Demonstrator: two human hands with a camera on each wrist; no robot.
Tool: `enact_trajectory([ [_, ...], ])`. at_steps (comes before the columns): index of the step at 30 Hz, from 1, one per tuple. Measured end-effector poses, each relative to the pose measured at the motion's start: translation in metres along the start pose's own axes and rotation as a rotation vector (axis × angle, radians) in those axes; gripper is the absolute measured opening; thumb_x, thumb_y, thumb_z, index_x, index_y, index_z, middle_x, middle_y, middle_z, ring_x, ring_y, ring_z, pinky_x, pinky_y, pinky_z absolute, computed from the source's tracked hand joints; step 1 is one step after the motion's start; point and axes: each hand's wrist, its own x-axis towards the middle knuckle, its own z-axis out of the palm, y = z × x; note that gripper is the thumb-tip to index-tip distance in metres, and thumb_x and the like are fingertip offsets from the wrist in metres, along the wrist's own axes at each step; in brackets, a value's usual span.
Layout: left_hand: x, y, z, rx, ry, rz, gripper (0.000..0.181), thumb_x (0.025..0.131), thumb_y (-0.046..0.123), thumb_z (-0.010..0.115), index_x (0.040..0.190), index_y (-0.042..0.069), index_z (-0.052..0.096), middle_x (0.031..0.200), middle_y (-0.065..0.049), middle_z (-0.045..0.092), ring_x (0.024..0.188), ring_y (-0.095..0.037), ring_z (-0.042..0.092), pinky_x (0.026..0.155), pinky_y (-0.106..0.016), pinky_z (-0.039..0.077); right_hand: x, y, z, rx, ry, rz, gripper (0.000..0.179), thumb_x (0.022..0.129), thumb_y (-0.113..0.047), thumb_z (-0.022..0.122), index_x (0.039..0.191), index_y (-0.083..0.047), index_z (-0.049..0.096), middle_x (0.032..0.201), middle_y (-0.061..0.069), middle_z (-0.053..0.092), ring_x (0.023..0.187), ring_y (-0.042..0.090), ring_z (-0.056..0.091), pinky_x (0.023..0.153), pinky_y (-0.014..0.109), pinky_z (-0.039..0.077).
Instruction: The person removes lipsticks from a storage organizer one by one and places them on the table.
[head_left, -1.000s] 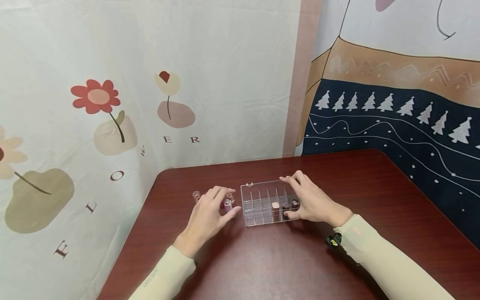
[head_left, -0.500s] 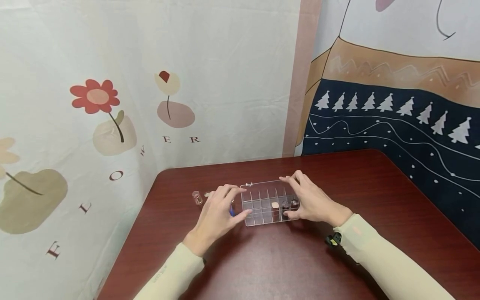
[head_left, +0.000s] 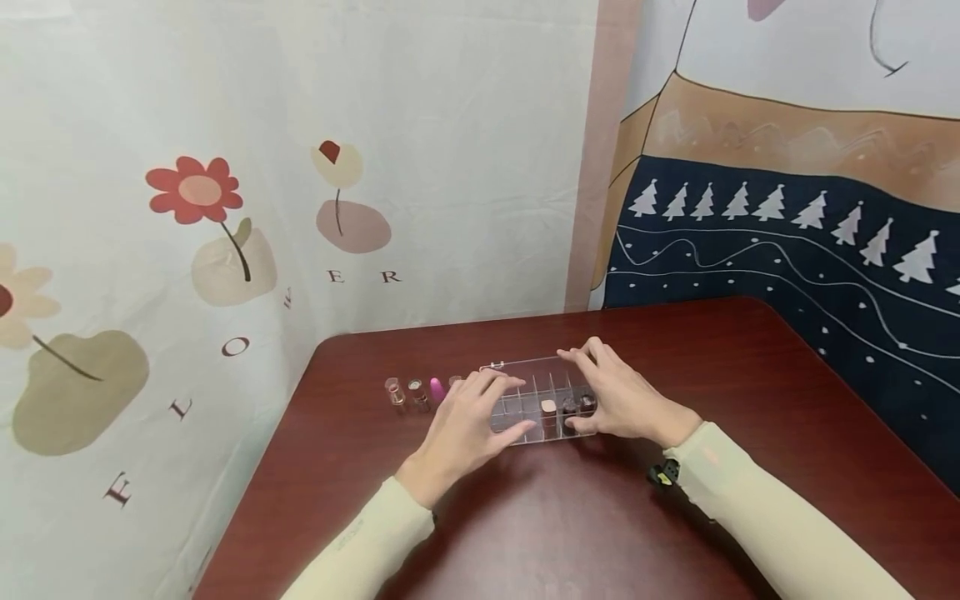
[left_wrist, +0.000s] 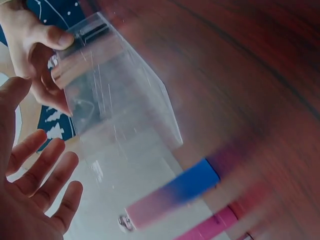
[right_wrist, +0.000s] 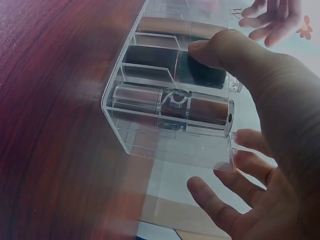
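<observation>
Displaced rightward, the left hand (head_left: 468, 418), grip empty, spreads beside the clear organizer (head_left: 532, 407) near the far edge of the surface (head_left: 585, 525); presumably light, stiff, slick and brittle, the organizer suits end-holds; the right hand (head_left: 628, 396) grasps its right end.

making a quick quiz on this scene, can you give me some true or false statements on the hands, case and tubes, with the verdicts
1. The right hand holds the clear case. True.
2. The left hand grips a tube. False: it is open and holds nothing.
3. The dark tube sits between the copper-coloured tube and the clear-ended tube. True.
4. Those three tubes sit at the end of the case away from the right hand. False: they are at the end it holds.
5. The blue-and-pink tube is outside the case. True.
6. The tabletop is white. False: it is reddish brown.
</observation>
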Motion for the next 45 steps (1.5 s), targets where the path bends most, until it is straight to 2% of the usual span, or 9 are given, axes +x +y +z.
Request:
enact_trajectory([
  [5, 0.006, 0.008, 0.008, -0.023, -0.052, -0.009, 0.058, 0.094, 0.047, 0.100, 0.137, 0.015, 0.077, 0.127, -0.002, 0.080, 0.115, -0.023, 0.079, 0.094, -0.044, 0.065, 0.000, 0.002, 0.001, -0.003, -0.015, 0.000, 0.110, 0.077, -0.033, 0.112, 0.168, -0.007, 0.055, 0.126, 0.008, 0.054, 0.109, 0.019, 0.053, 0.081, 0.034, 0.058],
  [15, 0.017, 0.018, 0.021, -0.057, -0.134, -0.027, 0.054, 0.099, 0.046, 0.095, 0.138, 0.014, 0.078, 0.125, -0.006, 0.080, 0.109, -0.021, 0.078, 0.092, -0.043, 0.066, 0.000, 0.001, -0.002, 0.002, -0.019, 0.002, 0.110, 0.077, -0.033, 0.111, 0.168, -0.007, 0.055, 0.126, 0.010, 0.055, 0.110, 0.021, 0.054, 0.081, 0.034, 0.058],
  [22, 0.021, 0.018, 0.025, -0.054, -0.212, -0.050, 0.048, 0.104, 0.046, 0.090, 0.138, 0.014, 0.079, 0.123, -0.004, 0.081, 0.107, -0.023, 0.079, 0.098, -0.043, 0.068, 0.003, -0.002, -0.002, 0.004, -0.020, -0.003, 0.109, 0.077, -0.033, 0.111, 0.167, -0.007, 0.056, 0.126, 0.010, 0.055, 0.110, 0.022, 0.055, 0.083, 0.036, 0.060],
  [34, 0.021, 0.019, 0.032, -0.064, -0.233, -0.067, 0.038, 0.106, 0.042, 0.088, 0.133, 0.016, 0.079, 0.121, 0.000, 0.082, 0.106, -0.022, 0.080, 0.096, -0.039, 0.069, 0.002, 0.000, -0.002, -0.016, -0.038, 0.013, 0.110, 0.078, -0.035, 0.111, 0.168, -0.007, 0.055, 0.125, 0.008, 0.054, 0.110, 0.021, 0.054, 0.082, 0.034, 0.059],
  [45, 0.022, 0.016, 0.033, -0.066, -0.208, -0.052, 0.027, 0.107, 0.037, 0.088, 0.123, 0.017, 0.081, 0.111, 0.002, 0.082, 0.100, -0.019, 0.079, 0.090, -0.035, 0.069, 0.002, 0.000, -0.001, -0.011, -0.040, 0.015, 0.110, 0.077, -0.034, 0.112, 0.168, -0.008, 0.056, 0.126, 0.012, 0.056, 0.111, 0.020, 0.054, 0.084, 0.035, 0.059],
])
